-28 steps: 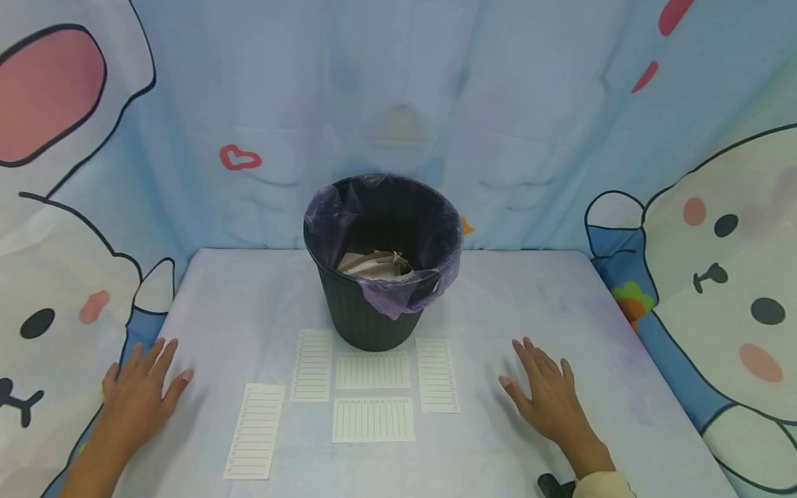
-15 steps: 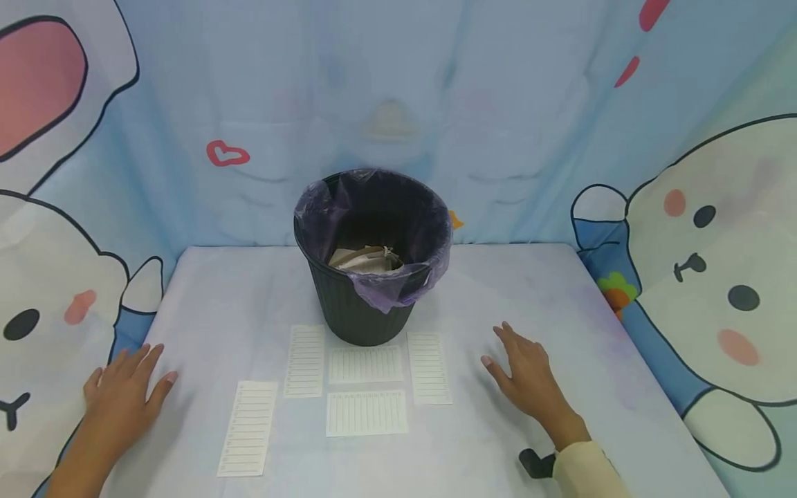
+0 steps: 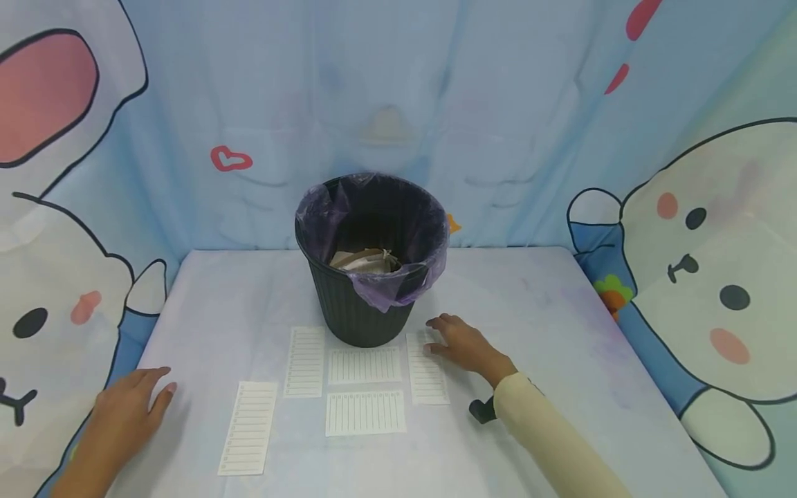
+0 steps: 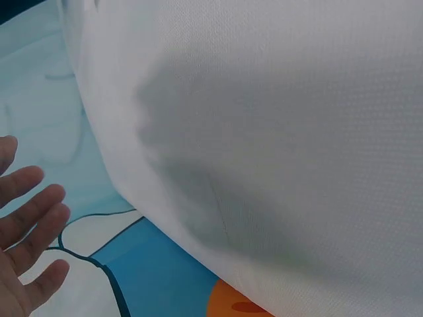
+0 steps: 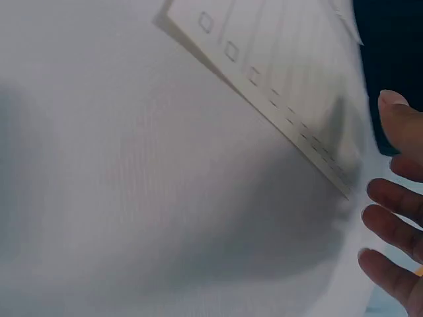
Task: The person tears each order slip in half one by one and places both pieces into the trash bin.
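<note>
- Blue cloth [image 3: 529,83] printed with cartoon animals hangs behind a pale-covered table [image 3: 529,290], where a dark bin [image 3: 358,318] stands, lined with purple plastic and holding pale scraps [image 3: 367,261].
- Head view: the right-hand strip [image 3: 428,384], lined paper, lies just in front of the bin and to its right; its long axis runs from the bin's base toward the person, the near end slanting slightly right. Four other strips [image 3: 365,413] lie in front of the bin, some to its left.
- Head view: of the two hands, the right hand [image 3: 465,344] is far nearer, at that strip's far end, beside the bin's base. Its fingers bend softly, thumb apart, nothing seen in its grasp; whether it touches the paper, I cannot tell. The left hand [image 3: 127,408] is well left of the bin, loosely spread and holding nothing.
- Left wrist view: the left hand's fingers are parted, nothing held; no strip shows.
- Right wrist view: a strip's corner shows just beside the right hand's parted fingers, near what looks like the bin's dark wall.
</note>
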A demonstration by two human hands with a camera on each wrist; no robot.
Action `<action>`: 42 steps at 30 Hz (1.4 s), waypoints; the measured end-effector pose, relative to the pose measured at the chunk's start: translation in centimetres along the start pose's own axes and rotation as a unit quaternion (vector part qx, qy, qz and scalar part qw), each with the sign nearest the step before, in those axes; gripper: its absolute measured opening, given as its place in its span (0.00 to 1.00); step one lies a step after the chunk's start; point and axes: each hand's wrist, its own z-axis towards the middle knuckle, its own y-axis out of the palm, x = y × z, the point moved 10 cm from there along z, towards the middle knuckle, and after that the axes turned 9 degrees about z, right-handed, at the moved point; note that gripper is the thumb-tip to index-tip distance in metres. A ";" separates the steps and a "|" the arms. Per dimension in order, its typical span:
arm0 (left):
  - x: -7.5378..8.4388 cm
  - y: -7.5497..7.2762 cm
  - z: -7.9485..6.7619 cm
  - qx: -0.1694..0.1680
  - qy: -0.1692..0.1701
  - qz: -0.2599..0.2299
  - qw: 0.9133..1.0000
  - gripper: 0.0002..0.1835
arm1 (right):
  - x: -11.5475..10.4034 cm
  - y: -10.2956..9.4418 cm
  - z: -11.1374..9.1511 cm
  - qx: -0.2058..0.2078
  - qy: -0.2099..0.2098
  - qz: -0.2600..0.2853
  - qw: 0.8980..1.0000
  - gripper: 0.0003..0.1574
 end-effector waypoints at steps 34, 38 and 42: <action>12.0 -2.2 0.3 -0.023 0.144 -0.098 0.984 0.19 | -2.5 -4.5 -3.8 0.026 -0.027 0.186 0.982 0.10; 14.9 -4.4 0.2 0.022 0.178 -0.115 0.977 0.16 | -5.8 -5.6 -4.8 0.047 -0.060 0.248 0.966 0.05; 18.2 -5.8 0.1 0.060 0.224 -0.138 0.963 0.14 | -9.4 -5.5 -5.4 0.064 -0.089 0.321 0.941 0.05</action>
